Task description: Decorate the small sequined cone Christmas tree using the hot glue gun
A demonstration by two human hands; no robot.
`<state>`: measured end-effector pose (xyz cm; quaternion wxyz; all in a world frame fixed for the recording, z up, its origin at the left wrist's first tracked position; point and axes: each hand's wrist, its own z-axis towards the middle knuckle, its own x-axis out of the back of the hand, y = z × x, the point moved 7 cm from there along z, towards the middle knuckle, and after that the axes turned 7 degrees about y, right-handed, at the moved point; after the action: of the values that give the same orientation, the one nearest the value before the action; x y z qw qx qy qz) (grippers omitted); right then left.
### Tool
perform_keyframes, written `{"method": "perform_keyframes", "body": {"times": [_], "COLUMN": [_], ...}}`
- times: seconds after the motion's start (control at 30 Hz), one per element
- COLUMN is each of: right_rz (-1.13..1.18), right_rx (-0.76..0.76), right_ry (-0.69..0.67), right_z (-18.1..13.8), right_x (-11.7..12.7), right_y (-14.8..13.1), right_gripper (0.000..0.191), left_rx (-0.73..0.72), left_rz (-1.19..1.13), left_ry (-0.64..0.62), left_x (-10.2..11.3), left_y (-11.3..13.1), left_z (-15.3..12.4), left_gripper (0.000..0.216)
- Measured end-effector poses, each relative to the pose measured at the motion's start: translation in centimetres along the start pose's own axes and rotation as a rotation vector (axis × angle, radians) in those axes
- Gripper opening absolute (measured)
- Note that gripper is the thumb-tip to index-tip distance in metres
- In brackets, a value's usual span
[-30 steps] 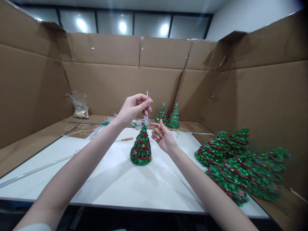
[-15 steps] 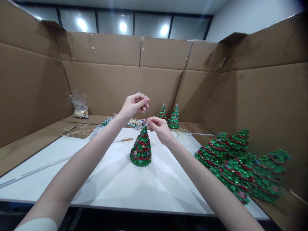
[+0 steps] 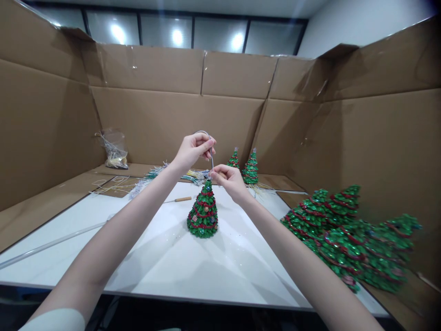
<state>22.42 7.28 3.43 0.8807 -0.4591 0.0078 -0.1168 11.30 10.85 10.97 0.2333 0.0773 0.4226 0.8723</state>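
Observation:
A small green tinsel tree [image 3: 203, 212] with red garland stands upright on the white table [image 3: 165, 262]. A thin silver wire [image 3: 208, 146] rises from its tip and bends over in a loop. My left hand [image 3: 193, 151] pinches the upper, bent part of the wire. My right hand [image 3: 228, 181] pinches the wire's lower end right at the treetop. Both hands are closed.
Several finished trees [image 3: 344, 234] lie heaped at the right table edge. Two small trees [image 3: 243, 165] stand at the back. A wooden-handled tool [image 3: 178, 199], loose wires [image 3: 155, 175] and a plastic bag [image 3: 113, 149] lie at back left. Cardboard walls [image 3: 172, 110] surround the table.
The wire stood straight in my left hand a second ago; it has been bent into a loop. My right hand, then apart with a finger raised, has closed on its base at the treetop.

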Motion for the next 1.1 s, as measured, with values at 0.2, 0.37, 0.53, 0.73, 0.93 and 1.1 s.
{"method": "perform_keyframes", "body": {"times": [0.2, 0.37, 0.53, 0.73, 0.93, 1.1], "right_rz": [-0.080, -0.116, -0.126, -0.067, -0.053, -0.040], "right_rx": [0.043, 0.050, 0.049, -0.005, -0.011, -0.008], "right_ry": [-0.009, -0.054, -0.117, -0.136, -0.158, -0.184], "right_z": [0.1, 0.3, 0.3, 0.2, 0.4, 0.4], "right_x": [0.2, 0.1, -0.6, -1.0, -1.2, -1.7], "right_y": [-0.6, -0.7, -1.0, -0.6, -0.7, -0.9], "right_gripper": [0.025, 0.022, 0.025, 0.030, 0.030, 0.031], "left_rx": [0.007, 0.013, 0.010, 0.019, 0.024, 0.038], "left_rz": [0.025, 0.014, 0.006, 0.026, -0.005, -0.002], "left_ry": [0.019, 0.018, 0.004, -0.002, 0.009, 0.020], "left_x": [0.2, 0.2, 0.1, 0.0, 0.0, 0.0], "left_y": [0.2, 0.2, -0.1, -0.2, 0.0, 0.0], "left_z": [0.0, 0.0, -0.1, -0.3, -0.4, -0.5], "left_gripper": [0.011, 0.008, 0.009, 0.014, 0.012, 0.012]}}
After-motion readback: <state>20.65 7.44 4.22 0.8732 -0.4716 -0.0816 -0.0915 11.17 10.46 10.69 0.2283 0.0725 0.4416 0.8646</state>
